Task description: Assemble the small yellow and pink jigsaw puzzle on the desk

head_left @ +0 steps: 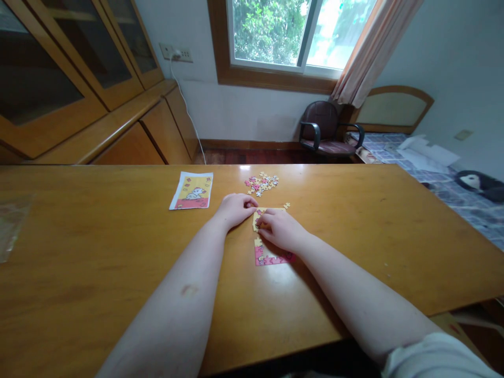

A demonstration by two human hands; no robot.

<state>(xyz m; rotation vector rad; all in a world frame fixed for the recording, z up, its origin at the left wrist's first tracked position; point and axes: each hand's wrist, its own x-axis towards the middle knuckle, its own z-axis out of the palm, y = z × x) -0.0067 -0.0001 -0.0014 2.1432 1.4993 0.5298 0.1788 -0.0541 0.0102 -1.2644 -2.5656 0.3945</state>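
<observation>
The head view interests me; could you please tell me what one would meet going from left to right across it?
Translucent sheet, picture card, left hand, right hand, office chair, black-and-white item.

Left grip (pixel 236 210): human hand, bare; slender fingers, partly hidden. Left forearm (pixel 183 304): bare, slim at the wrist, widening evenly toward the lower picture edge. One small, oblong surface mark (pixel 189 290) is located on its upper face. Right grip (pixel 281 227): human hand, bare. Right forearm (pixel 346 283): bare from wrist to cuff, smooth taper. Right sleeve (pixel 437 357): pale off-white to grey, loose, gathered in soft folds; weave indistinct.
</observation>
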